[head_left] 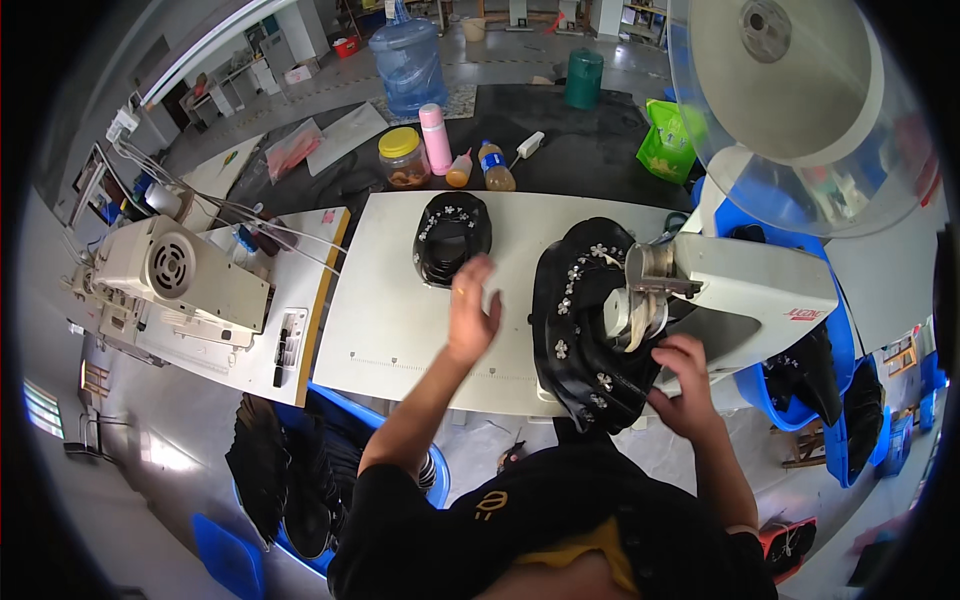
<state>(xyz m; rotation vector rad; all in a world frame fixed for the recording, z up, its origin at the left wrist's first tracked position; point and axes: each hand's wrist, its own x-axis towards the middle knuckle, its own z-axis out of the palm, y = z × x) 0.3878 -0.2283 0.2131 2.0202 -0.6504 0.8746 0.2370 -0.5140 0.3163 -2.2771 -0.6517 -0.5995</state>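
A large black leather piece (560, 340), curved like a shoe or boot upper and dotted with silver flower ornaments, lies around the working end of a white machine (755, 290). My right hand (685, 388) holds its right edge, with the thumb apart below the fingers. Pale strip material (637, 330) shows at the machine's round metal head. My left hand (472, 315) is open over the white table (400, 325), fingers stretched toward a smaller black piece (436, 270) with similar flowers. Whether the fingertips touch that piece I cannot tell.
A clear plastic bowl-shaped part (880, 185) overhangs the right side. Left stands a sewing machine (175, 270). Behind are a yellow-lidded jar (402, 155), pink flask (436, 140), bottle (495, 168) and green pouch (667, 142). Blue tubs (835, 370) hold black pieces.
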